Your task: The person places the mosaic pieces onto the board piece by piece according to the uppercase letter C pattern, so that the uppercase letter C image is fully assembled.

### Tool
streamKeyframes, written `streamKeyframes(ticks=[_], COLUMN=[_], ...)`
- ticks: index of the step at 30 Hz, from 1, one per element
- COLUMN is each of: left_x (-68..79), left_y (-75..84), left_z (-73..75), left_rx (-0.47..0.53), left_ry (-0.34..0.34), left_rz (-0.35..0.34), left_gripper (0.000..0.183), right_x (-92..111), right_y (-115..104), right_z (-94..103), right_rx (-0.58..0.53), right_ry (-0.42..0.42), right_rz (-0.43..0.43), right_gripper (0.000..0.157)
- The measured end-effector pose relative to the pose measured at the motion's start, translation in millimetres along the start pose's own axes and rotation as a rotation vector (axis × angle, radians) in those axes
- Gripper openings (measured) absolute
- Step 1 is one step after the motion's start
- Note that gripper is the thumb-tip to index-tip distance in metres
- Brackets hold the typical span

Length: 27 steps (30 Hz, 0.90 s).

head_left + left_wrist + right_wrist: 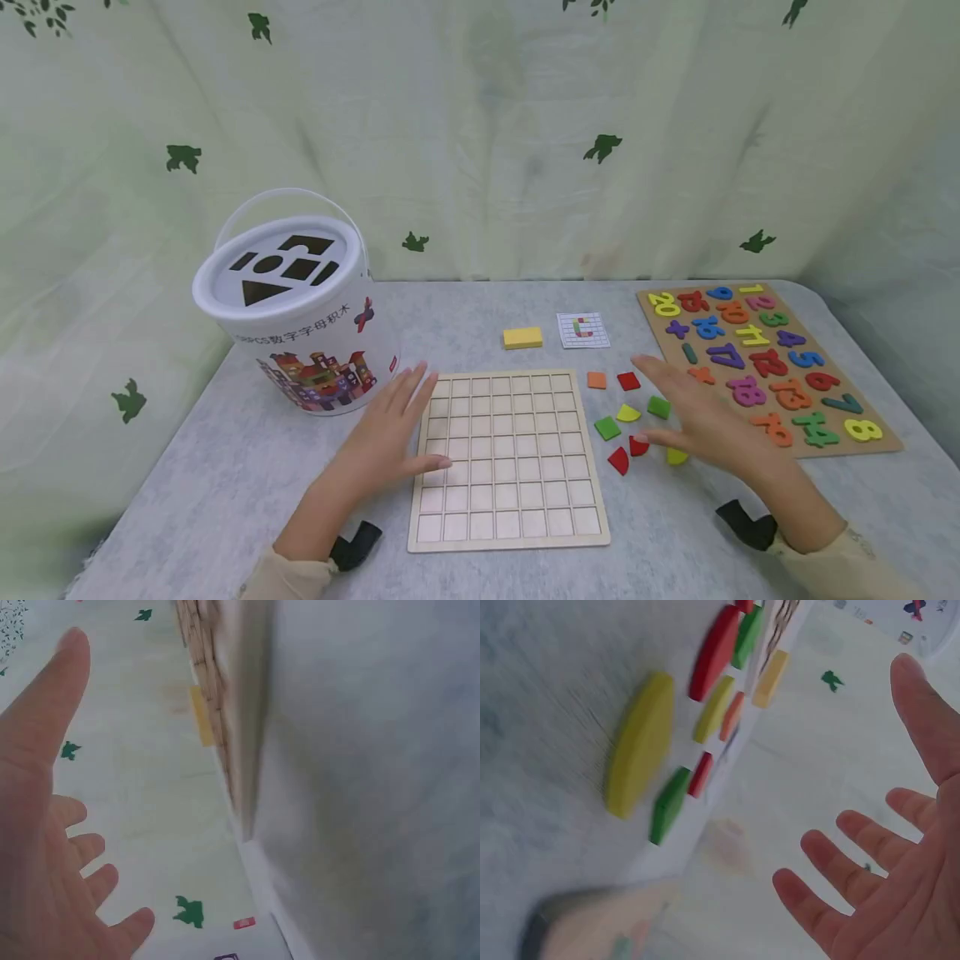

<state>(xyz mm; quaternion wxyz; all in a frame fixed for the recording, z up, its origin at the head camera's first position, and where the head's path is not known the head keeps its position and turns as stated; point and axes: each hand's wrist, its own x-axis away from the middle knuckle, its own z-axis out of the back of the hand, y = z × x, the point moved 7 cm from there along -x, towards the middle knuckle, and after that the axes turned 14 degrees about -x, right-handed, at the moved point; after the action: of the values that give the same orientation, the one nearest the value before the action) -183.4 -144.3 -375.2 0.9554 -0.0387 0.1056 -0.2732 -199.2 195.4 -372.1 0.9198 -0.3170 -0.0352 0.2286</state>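
Note:
My left hand (pixel 388 437) hovers over the left edge of a wooden grid board (pixel 510 458), fingers extended and thumb spread, holding nothing. Its squares hold no pieces. To the right, my right hand (pixel 697 417) is held above several small flat pieces, also with straight fingers and nothing in it. Among those pieces are an orange square (pixel 596 380), a red square (pixel 628 381), green squares (pixel 607 428), yellow quarter-rounds (pixel 628 412) and red quarter-rounds (pixel 618 461). In the right wrist view a yellow piece (pixel 639 746) lies nearest the camera.
A white lidded bucket (pixel 300 317) with shaped holes stands at the back left. Behind the board are a yellow block (pixel 522 337) and a small printed grid card (pixel 582 331). A number puzzle board (pixel 862 408) lies at the right. A fabric curtain (pixel 487 142) hangs behind.

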Motion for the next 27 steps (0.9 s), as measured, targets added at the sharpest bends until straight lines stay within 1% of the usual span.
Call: streamKeyframes(ticks=[4, 8, 11, 14, 15, 18, 23, 27], left_x=[3.9, 5.7, 8.0, 11.0, 11.7, 12.9, 13.6, 14.2], left_y=[-4.4, -9.5, -14.2, -18.5, -19.7, -22.3, -25.0, -25.8], left_z=[-17.2, -27.5, -37.0, -47.7, -50.9, -57.6, -62.8, -64.6], left_rx=[0.107, 0.229, 0.32, 0.4, 0.417, 0.455, 0.482, 0.497], left_ry=[-0.039, -0.048, -0.083, -0.133, -0.145, -0.155, -0.133, -0.128], left_rz=[0.063, 0.103, 0.128, 0.151, 0.155, 0.157, 0.146, 0.144], left_gripper=[0.103, 0.1, 0.098, 0.096, 0.096, 0.095, 0.093, 0.091], right_x=[-4.1, -6.0, -6.6, -6.5, -6.5, -7.1, -8.4, -10.2], right_y=[8.4, 16.5, 22.1, 27.9, 29.4, 33.2, 34.8, 36.5], right_z=[-12.3, -23.4, -29.9, -34.5, -35.8, -38.4, -39.4, -39.7], right_rx=[-0.081, -0.146, -0.177, -0.202, -0.207, -0.211, -0.171, -0.144], right_ry=[-0.018, -0.03, -0.044, -0.056, -0.059, -0.058, -0.039, -0.006], right_rz=[-0.033, -0.048, -0.053, -0.072, -0.075, -0.086, -0.08, -0.119], right_gripper=[0.084, 0.076, 0.07, 0.062, 0.059, 0.05, 0.037, 0.028])
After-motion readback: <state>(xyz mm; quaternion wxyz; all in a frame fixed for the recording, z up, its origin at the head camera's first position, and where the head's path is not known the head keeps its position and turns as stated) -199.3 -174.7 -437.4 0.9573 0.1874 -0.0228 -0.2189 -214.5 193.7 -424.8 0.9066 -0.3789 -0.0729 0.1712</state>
